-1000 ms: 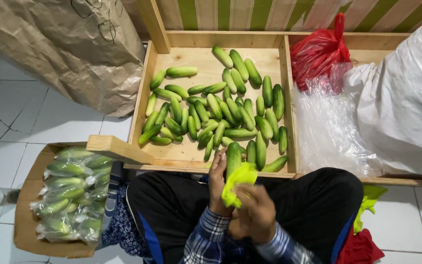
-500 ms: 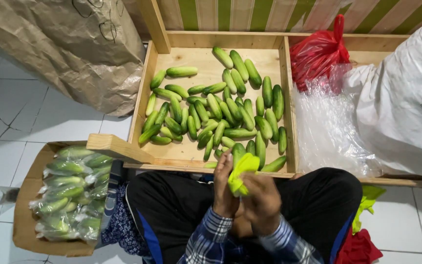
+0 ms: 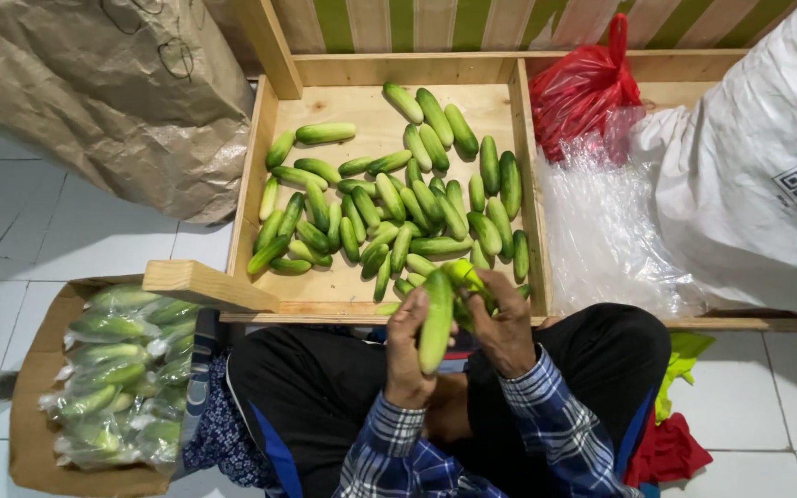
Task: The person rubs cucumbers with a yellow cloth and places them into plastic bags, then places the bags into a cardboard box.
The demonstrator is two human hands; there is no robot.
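Head view: the only view; it looks down on a seated person's lap.
Left hand [image 3: 407,350]: fingers curled shut around a long cucumber [image 3: 436,320], gripping its lower half from the left side.
Cucumber: stands nearly upright between the two hands, its upper end rising clear above the left fingertips, its lower end sunk against the palm.
Right hand [image 3: 503,325]: fingers bent and closed on a yellow-green piece [image 3: 464,274], which sits just right of the cucumber's top; whether it also touches the cucumber I cannot tell.
Wooden tray [image 3: 334,288]: just beyond the fingertips of both hands, its near rim almost under them.
Loose cucumbers [image 3: 389,198]: heaped in the tray, beyond the fingers.
Bagged cucumbers [image 3: 117,369]: in a cardboard box, well left of the left hand.
Clear plastic bags [image 3: 601,231]: beyond and to the right of the right fingers.
Red bag [image 3: 583,88]: far beyond the right hand.
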